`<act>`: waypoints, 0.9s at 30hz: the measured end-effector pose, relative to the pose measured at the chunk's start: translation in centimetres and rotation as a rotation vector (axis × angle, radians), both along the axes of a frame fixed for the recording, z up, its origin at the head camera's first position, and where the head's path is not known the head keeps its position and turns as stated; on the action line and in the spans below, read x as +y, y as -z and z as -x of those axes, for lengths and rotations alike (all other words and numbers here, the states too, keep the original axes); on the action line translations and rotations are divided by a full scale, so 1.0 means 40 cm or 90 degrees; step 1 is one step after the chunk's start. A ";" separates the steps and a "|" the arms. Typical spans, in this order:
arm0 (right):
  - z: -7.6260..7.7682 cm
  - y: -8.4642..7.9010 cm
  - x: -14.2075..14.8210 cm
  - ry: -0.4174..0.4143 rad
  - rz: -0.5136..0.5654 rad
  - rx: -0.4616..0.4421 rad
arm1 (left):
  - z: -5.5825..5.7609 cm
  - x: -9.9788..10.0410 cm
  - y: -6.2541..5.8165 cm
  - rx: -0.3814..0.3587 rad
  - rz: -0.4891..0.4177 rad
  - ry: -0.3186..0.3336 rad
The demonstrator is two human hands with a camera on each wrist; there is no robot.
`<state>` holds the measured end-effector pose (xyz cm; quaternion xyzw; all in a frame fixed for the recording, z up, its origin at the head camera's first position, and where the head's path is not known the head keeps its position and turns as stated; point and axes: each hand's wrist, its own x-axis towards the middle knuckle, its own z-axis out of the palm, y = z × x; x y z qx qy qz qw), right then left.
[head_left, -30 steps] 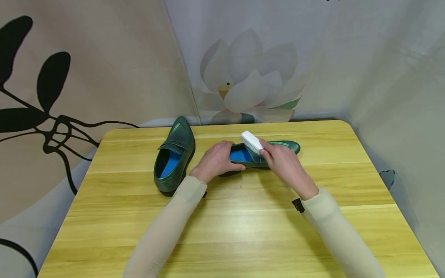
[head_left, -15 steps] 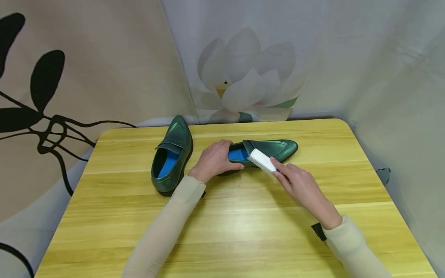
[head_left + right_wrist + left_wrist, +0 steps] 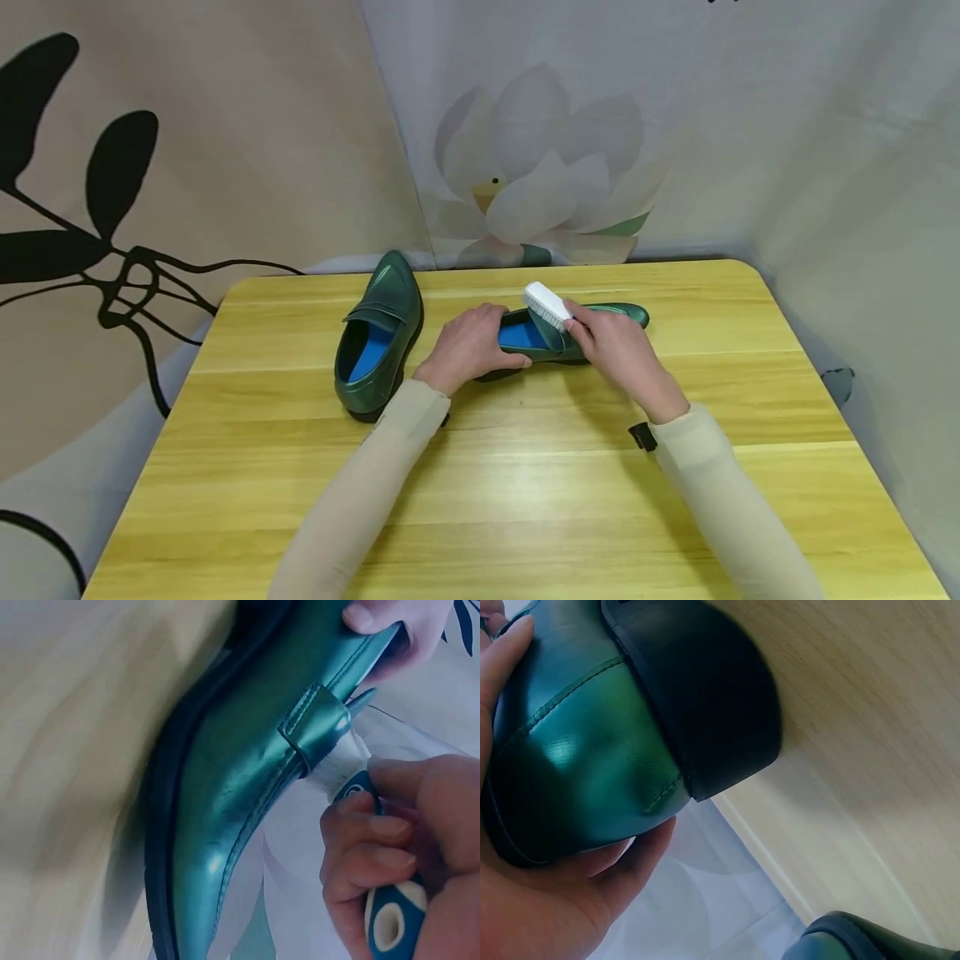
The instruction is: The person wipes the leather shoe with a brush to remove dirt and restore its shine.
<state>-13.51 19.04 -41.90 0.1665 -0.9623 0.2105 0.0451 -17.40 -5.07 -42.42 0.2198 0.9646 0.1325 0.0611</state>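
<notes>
Green loafer [image 3: 225, 772] extends rightward from the left hand [image 3: 472, 343], which grips its heel [image 3: 600, 757]; the right hand [image 3: 621, 348] grips a brush [image 3: 547, 305] at its strap [image 3: 321, 727].

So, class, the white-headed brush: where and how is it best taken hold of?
Probably by its blue-and-white handle, coming from the person's right, where the right hand grips it. The slim handle lets fingers curl round it, and points toward that side. The brush head is a poorer hold: it reaches left over the held shoe, its bristles at the strap.
</notes>
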 end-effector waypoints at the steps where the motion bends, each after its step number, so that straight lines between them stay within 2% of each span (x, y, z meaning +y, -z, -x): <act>1: 0.006 -0.001 -0.001 0.002 -0.002 -0.004 | 0.001 0.001 0.000 0.001 -0.001 0.001; 4: 0.008 0.000 0.000 0.005 -0.003 -0.010 | 0.000 0.004 0.000 0.007 0.000 0.003; 6: -0.004 0.003 0.006 0.005 0.001 -0.012 | 0.000 0.004 0.001 0.012 0.002 0.003; 15: -0.133 0.040 0.062 -0.011 0.028 0.021 | 0.001 0.003 0.006 0.008 -0.004 -0.005; 19: -0.170 0.053 0.084 -0.025 0.037 0.053 | -0.001 0.000 0.006 0.016 -0.008 -0.003; 23: -0.179 0.061 0.095 -0.005 0.044 0.069 | -0.002 -0.001 0.006 0.017 -0.009 -0.003; 27: -0.164 0.060 0.094 0.027 0.042 0.051 | -0.001 0.002 0.006 0.010 -0.007 -0.004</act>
